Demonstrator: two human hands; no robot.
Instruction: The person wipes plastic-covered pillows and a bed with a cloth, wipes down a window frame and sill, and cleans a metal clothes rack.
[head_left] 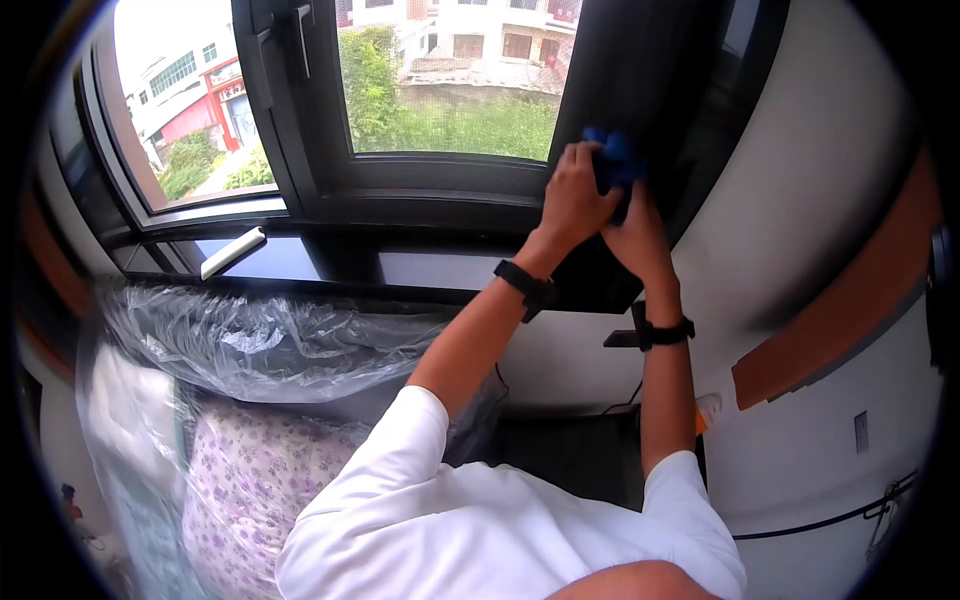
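One blue cloth (pixel 618 165) is held up by two hands in front of the dark window frame (pixel 655 75), just to the right of the pane with the mesh; whether the frame is touched by it cannot be told. By the left hand (pixel 573 192), the cloth is met from the left, with the fingers bent over it and the grip mostly closed on it. By the right hand (pixel 637 237), it is met from below and the right; the fingers are blurred and partly hidden, so how far that grip is closed cannot be told.

Both arms are stretched forward, the left slanted up to the right, the right held more nearly upright, and the hands are brought close together. Two black wristbands (pixel 526 284) are worn, one on each wrist, and two short white sleeves (pixel 408 430) are seen.

Two window panes (pixel 455 90) are set in the dark frame, and through them buildings and greenery are seen. Below, one white bar (pixel 233 253) is laid at a slant on the glossy sill (pixel 345 268), well to the left of the hands. Farther down, floral bedding (pixel 250 470) is covered by clear plastic sheeting (pixel 265 335). At the right, one brown panel (pixel 840 295) is fixed along the wall (pixel 800 150).
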